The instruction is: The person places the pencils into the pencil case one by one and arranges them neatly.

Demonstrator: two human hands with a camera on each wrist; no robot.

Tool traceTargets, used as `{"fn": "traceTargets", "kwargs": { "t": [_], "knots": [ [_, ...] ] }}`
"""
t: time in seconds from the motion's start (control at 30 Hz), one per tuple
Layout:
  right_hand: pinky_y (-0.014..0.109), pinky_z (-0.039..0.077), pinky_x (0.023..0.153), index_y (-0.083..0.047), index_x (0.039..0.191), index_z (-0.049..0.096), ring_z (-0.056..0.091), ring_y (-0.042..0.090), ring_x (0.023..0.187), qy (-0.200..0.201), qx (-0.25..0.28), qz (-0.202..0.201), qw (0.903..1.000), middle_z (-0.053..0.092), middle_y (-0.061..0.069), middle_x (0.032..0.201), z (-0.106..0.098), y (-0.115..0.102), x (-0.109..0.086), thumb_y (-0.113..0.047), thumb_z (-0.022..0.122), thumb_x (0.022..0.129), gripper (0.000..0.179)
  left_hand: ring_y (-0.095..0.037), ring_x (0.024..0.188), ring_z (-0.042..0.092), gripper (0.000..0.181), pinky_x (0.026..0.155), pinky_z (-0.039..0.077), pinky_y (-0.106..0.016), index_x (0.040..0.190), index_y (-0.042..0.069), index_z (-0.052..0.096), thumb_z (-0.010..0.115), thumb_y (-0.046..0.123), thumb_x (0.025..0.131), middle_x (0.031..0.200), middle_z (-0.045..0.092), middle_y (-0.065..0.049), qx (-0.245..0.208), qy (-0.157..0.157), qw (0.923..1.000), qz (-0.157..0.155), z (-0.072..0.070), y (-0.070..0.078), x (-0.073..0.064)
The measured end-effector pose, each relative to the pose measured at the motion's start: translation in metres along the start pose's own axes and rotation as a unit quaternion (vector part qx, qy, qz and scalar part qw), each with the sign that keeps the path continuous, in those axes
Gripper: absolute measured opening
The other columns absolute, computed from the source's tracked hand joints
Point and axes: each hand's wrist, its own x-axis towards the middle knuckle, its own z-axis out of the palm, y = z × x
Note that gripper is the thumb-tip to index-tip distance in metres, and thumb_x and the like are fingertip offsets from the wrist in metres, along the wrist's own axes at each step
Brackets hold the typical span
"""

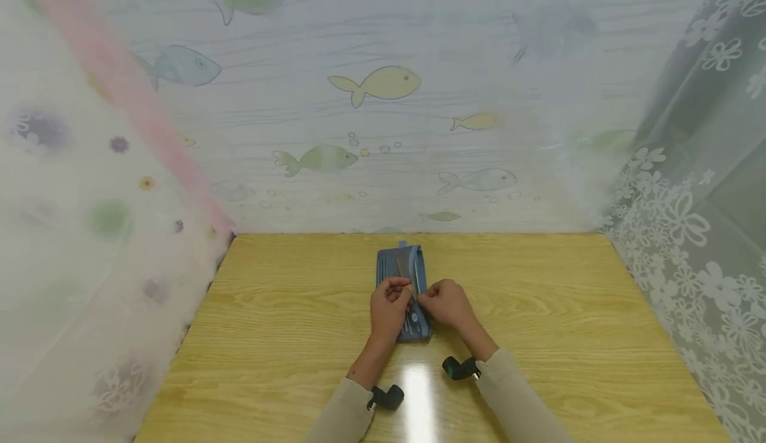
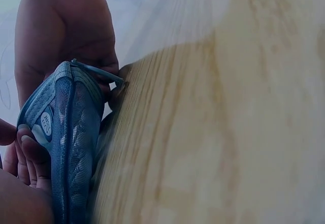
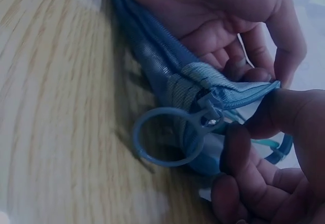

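Fingers of both hands are curled onto a blue mesh pouch [image 1: 405, 290] in the middle of a wooden table [image 1: 287, 336]. Going by size, the table comes first: a pale grain top with a bright glare patch near the person's sleeves, closed in by a fish-printed curtain [image 1: 383, 84] behind and a white flowered lace curtain [image 1: 688, 230] on the right. These only frame the work area; nothing on them is touched.

Next is the pouch itself, lying lengthwise away from the person, with thin rod-like items showing through its mesh; what they are is too small to tell. The left hand [image 1: 387, 310] grips the pouch's near left side, fingers folded round the fabric edge, seemingly to hold the pouch steady against the tabletop. The left wrist view shows the mesh side [image 2: 71, 132] pressed edge-on to the wood with fingertips tucked beneath it.

The right hand [image 1: 445, 304] pinches the pouch's end near the zip, thumb and fingers closed on the fabric beside the slider, probably so the opening stays taut. In the right wrist view the zip end [image 3: 223, 89] is raised a little off the table between the fingers [image 3: 238, 148].

Smallest is the round blue zip pull ring [image 3: 167, 137], hanging loose from the slider and resting against the wood, with no finger through it.
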Motion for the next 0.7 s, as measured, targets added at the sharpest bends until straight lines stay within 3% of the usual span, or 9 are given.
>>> {"fn": "traceTargets", "kwargs": {
  "t": [0.1, 0.23, 0.7],
  "knots": [
    [0.025, 0.026, 0.047, -0.019, 0.05, 0.048, 0.03, 0.008, 0.044, -0.009, 0.007, -0.003, 0.9999, 0.035, -0.01, 0.046, -0.001, -0.0014, 0.0005, -0.019, 0.069, 0.089, 0.045, -0.012, 0.066, 0.062, 0.011, 0.058, 0.05, -0.02, 0.105, -0.003, 0.072, 0.072, 0.001, 0.095, 0.085, 0.066, -0.005, -0.001, 0.0, 1.0, -0.001, 0.0004, 0.0007, -0.001],
    [0.025, 0.024, 0.048, -0.019, 0.05, 0.044, 0.028, 0.008, 0.045, -0.013, 0.011, -0.004, 0.9999, 0.033, -0.011, 0.046, -0.003, -0.0032, 0.0005, -0.019, 0.069, 0.088, 0.046, -0.011, 0.067, 0.062, 0.011, 0.058, 0.05, -0.02, 0.106, -0.003, 0.072, 0.071, 0.002, 0.096, 0.086, 0.067, -0.004, -0.001, -0.001, 1.0, -0.006, 0.0003, 0.0028, -0.001],
    [0.026, 0.038, 0.054, -0.008, 0.066, 0.07, 0.046, 0.01, 0.052, -0.041, 0.022, -0.005, 0.9989, 0.056, -0.007, 0.057, -0.0063, 0.0004, 0.001, -0.015, 0.071, 0.092, 0.027, -0.011, 0.066, 0.063, 0.012, 0.058, 0.051, -0.02, 0.106, -0.005, 0.072, 0.072, 0.0, 0.095, 0.086, 0.068, -0.01, -0.005, 0.001, 1.0, -0.004, 0.0013, 0.0064, -0.0023]
  ]
}}
